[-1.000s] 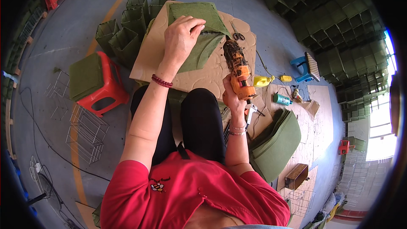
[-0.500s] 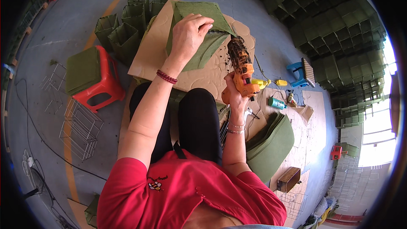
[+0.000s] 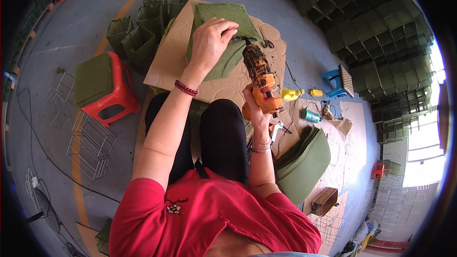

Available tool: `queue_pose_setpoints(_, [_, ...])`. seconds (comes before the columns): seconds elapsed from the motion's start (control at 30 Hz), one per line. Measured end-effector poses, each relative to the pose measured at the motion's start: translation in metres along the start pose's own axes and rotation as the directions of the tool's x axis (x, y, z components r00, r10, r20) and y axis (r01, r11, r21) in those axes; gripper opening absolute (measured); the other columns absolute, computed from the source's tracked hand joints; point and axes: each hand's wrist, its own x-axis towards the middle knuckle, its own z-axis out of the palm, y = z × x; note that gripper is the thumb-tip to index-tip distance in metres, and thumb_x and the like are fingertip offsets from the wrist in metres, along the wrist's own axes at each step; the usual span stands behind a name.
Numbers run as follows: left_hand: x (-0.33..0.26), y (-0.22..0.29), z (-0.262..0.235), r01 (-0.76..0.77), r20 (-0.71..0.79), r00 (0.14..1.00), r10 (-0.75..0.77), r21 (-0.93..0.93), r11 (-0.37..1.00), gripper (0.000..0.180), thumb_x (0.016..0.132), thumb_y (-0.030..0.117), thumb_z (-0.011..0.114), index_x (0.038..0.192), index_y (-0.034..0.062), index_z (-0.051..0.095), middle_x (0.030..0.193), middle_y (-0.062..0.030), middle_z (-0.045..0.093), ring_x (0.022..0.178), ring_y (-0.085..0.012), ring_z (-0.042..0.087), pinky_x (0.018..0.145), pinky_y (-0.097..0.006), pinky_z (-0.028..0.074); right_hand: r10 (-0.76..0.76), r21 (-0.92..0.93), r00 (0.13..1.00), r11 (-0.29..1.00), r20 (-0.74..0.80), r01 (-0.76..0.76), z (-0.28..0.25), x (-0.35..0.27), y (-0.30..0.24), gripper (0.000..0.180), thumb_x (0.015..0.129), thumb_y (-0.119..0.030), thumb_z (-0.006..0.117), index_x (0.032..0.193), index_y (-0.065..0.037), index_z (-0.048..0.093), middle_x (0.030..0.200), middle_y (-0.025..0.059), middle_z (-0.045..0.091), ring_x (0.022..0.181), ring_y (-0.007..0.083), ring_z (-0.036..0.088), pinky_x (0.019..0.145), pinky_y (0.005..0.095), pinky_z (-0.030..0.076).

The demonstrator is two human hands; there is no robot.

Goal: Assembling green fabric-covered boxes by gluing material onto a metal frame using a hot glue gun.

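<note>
My right hand (image 3: 255,109) is wrapped round the grip of an orange glue gun (image 3: 264,85) whose front half is crusted with dark residue. Its nozzle points away from me and meets the edge of a green fabric piece (image 3: 226,13) on the work board. My left hand (image 3: 213,42) is closed in a pinch over that piece, fingertips holding up its flap. A lower panel (image 3: 232,58) of the same green fabric spreads toward me under the flap. Black-handled scissors (image 3: 268,44) lie on the board just beyond the gun.
The cardboard work board (image 3: 159,74) sits before my knees. Green fabric boxes (image 3: 138,38) stand at the far left, near a red stool (image 3: 114,90). Folded green fabric (image 3: 307,162) lies by my right arm. A teal bottle (image 3: 311,115) and blue stool (image 3: 337,83) are farther right.
The glue gun has moved left along the fabric edge, uncovering the scissors. My left hand has barely moved, still pinching the flap.
</note>
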Motion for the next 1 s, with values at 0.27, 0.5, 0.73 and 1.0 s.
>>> queue_pose_setpoints(0.27, [0.001,0.001,0.0,0.008,0.008,1.0,-0.008,-0.009,1.0,0.01,0.079,0.005,0.07,0.089,0.0008,0.069,0.08,-0.01,0.066,0.073,-0.0234,0.064,0.066,-0.032,0.049,-0.162,0.031,0.986,0.987,0.039,0.161,0.004,-0.005,0.002,0.015,0.082,-0.002,0.067,0.095,-0.005,0.06,0.087,-0.002,0.059,0.082,0.0082,0.055,0.074,0.0241,0.044])
queue_pose_setpoints(0.5, [-0.002,-0.001,-0.002,-0.001,-0.005,1.0,0.001,-0.027,1.0,0.011,0.079,0.004,0.07,0.09,0.0001,0.069,0.08,-0.0105,0.066,0.072,-0.0228,0.063,0.066,-0.032,0.049,-0.14,-0.039,0.99,0.989,-0.026,0.139,0.0,-0.001,0.008,0.012,0.083,-0.006,0.065,0.093,-0.004,0.059,0.081,-0.0004,0.057,0.074,0.0106,0.054,0.068,0.0266,0.044])
queue_pose_setpoints(0.73, [-0.003,0.0,-0.001,0.026,0.018,1.0,-0.025,-0.045,0.999,0.011,0.079,0.003,0.07,0.09,0.0002,0.069,0.08,-0.0102,0.066,0.072,-0.0209,0.064,0.066,-0.03,0.049,-0.17,-0.174,0.985,0.97,0.008,0.169,0.005,-0.005,0.004,0.011,0.081,-0.011,0.067,0.086,-0.004,0.061,0.075,0.0062,0.061,0.069,0.0182,0.061,0.064,0.0309,0.047])
queue_pose_setpoints(1.0, [-0.004,0.001,-0.004,0.039,0.025,0.999,-0.037,-0.057,0.998,0.012,0.08,0.004,0.07,0.091,0.0003,0.069,0.08,-0.0103,0.066,0.072,-0.0206,0.064,0.066,-0.03,0.049,-0.184,-0.187,0.982,0.964,0.044,0.189,0.006,-0.005,0.014,0.013,0.077,-0.012,0.07,0.084,-0.004,0.062,0.074,0.0063,0.062,0.066,0.019,0.061,0.062,0.0323,0.047])
